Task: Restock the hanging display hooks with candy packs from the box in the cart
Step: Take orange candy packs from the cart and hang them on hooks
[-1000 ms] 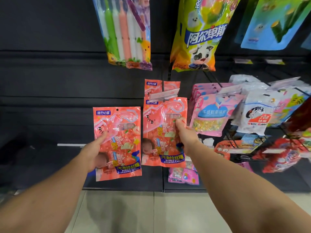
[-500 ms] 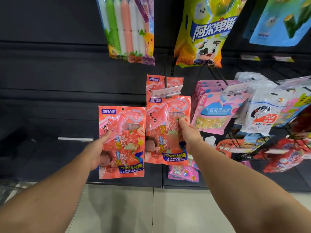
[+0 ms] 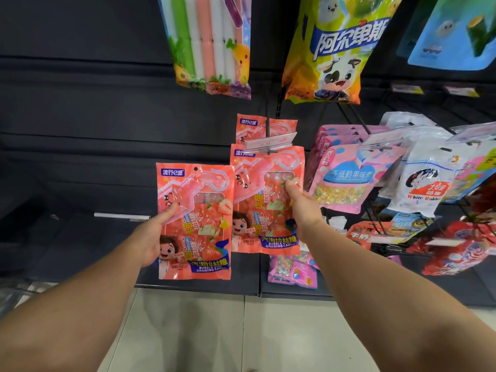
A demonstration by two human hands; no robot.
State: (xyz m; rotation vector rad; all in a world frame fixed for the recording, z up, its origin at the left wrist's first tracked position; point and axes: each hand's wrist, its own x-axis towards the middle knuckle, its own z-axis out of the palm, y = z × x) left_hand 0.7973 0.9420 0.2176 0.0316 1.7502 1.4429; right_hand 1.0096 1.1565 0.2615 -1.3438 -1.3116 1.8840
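Glossy salmon-red plastic fills both hands: the left hand (image 3: 150,238) grips a flat coral-red candy pack with a cartoon child and a blue label strip (image 3: 194,224) by its left edge, thumb laid across the front, holding it upright in the air just left of the display hook. The right hand (image 3: 302,208) pinches a second identical coral-red pack (image 3: 264,200) at its right side, the top of that pack up under the clear plastic price-tag flap (image 3: 269,142) at the tip of the thin black metal hook (image 3: 267,122). Whether its hole is on the hook I cannot tell. A third matching pack (image 3: 253,127) hangs behind it. Close on the right, pink pouches with a blue cloud label (image 3: 346,181) crowd that hook, then white rabbit-print bags (image 3: 426,183). Overhead hang a clear pack of coloured sticks (image 3: 212,47) and a yellow cow-print bag (image 3: 335,52). A small white shelf tag (image 3: 122,216) juts from the black slatted wall panel (image 3: 80,116). Beige floor tiles (image 3: 188,331) lie below.
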